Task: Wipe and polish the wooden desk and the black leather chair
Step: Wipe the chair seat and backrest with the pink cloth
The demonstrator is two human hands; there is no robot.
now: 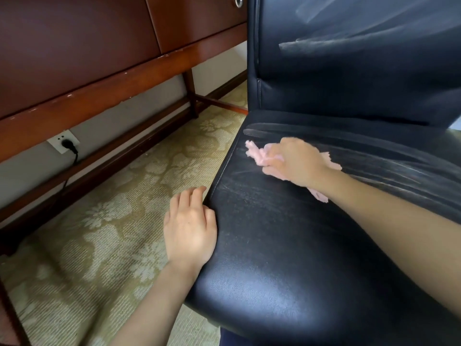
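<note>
The black leather chair (287,258) fills the right half of the view, its seat facing me and its backrest rising behind. My right hand (296,162) grips a pink cloth (259,154) and presses it on the rear of the seat, close to the backrest. Damp streaks show on the seat around the cloth and on the backrest. My left hand (190,227) rests on the seat's left edge with its fingers relaxed over the side. The wooden desk (82,58) stands at the upper left, seen from below drawer height.
A patterned beige carpet (104,221) covers the floor left of the chair. A white wall socket with a black plug (65,144) and hanging cord sits under the desk. The desk's legs and lower rails (192,96) stand near the chair's back left.
</note>
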